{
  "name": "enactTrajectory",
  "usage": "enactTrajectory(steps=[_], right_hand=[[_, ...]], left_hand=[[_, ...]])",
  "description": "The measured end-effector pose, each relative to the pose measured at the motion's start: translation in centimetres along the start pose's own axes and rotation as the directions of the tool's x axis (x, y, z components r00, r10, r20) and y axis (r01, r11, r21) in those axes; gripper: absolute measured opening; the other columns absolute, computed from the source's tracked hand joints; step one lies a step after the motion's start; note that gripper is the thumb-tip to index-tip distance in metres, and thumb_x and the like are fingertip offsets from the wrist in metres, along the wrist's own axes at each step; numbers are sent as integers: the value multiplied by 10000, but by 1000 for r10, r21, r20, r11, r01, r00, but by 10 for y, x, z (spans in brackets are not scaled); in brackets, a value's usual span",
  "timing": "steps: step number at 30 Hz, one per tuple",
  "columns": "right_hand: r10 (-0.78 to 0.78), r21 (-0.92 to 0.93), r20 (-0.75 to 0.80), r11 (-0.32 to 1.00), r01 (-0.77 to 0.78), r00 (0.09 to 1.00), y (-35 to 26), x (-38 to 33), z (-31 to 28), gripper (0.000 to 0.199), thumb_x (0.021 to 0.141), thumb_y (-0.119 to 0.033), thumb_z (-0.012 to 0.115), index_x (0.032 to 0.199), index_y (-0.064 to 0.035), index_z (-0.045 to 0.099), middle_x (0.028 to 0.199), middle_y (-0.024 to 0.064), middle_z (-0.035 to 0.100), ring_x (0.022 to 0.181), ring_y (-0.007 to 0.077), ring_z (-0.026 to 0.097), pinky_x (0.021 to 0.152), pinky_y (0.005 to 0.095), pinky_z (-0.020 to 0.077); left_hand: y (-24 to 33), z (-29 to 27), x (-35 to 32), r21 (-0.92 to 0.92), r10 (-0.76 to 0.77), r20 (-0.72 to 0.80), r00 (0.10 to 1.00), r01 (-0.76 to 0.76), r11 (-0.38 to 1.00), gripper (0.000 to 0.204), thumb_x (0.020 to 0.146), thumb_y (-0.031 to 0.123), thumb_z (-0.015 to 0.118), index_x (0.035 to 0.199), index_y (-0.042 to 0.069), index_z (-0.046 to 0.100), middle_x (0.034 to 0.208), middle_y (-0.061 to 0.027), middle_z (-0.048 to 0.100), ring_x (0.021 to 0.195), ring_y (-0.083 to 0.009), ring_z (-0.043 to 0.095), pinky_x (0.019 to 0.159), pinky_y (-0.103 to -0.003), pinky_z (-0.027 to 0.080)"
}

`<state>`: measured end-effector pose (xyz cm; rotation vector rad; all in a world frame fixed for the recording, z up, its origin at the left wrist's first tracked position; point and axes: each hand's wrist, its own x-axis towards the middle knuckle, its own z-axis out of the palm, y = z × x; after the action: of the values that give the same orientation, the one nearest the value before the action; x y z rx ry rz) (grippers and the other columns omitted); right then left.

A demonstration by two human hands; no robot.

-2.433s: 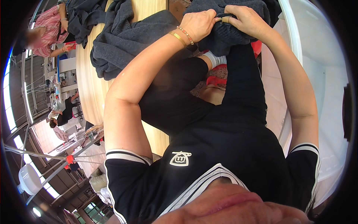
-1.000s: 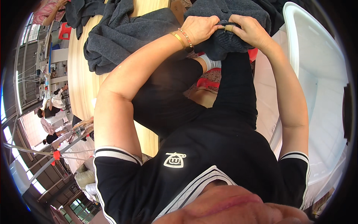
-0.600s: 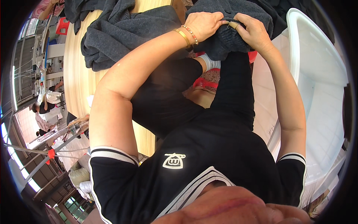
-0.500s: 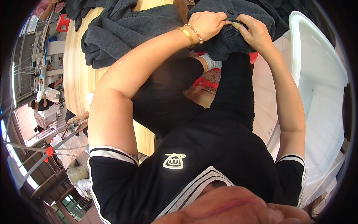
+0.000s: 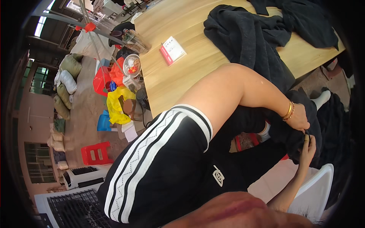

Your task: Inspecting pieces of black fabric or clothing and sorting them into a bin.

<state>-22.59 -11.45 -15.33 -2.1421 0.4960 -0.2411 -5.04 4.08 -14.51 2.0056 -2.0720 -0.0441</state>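
Note:
Dark grey knit fabric, a garment piece (image 5: 280, 132), is bunched over my knee at the right. My left hand (image 5: 297, 117), with a gold bangle and a beaded bracelet on its wrist, pinches its edge from above. Just below, my right hand (image 5: 308, 149) grips the same edge with bent fingers; a tan band circles one finger. The fingertips of both hands nearly meet, and whatever lies between them is too small to make out. More dark grey garments (image 5: 243, 34) lie heaped on the wooden table (image 5: 201, 49) beyond my left arm.
A red and white card box (image 5: 173, 51) lies on the table. A white plastic tub (image 5: 317, 186) stands close by my right arm. Red stools (image 5: 96, 153), a yellow bag (image 5: 118, 104) and a white fan unit (image 5: 78, 205) are to the left. Stuffed sacks (image 5: 68, 81) line the wall.
My view has swung left, so the hands and garment now appear further right and lower. Both hands keep their hold on the grey fabric.

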Motion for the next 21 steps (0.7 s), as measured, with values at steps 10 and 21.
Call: enactTrajectory(steps=[10, 21], right_hand=[[53, 117, 206, 990, -79, 977, -18, 0, -6, 210, 1071, -242, 562, 977, -60, 607, 689, -67, 463, 503, -1, 417, 445, 173, 359], [42, 191, 208, 978, -83, 977, 0, 6, -12, 160, 1050, -196, 606, 948, -73, 605, 736, -81, 516, 556, -21, 427, 467, 147, 370]], left_hand=[[-6, 16, -3, -113, -14, -15, 1000, 12, 994, 381, 1032, 431, 507, 963, 93, 669, 841, -120, 737, 813, -348, 733, 677, -464, 570], [4, 11, 3, -230, -179, 21, 984, 179, 957, 372, 998, 438, 554, 951, 102, 706, 884, -127, 749, 865, -349, 732, 741, -484, 562]])
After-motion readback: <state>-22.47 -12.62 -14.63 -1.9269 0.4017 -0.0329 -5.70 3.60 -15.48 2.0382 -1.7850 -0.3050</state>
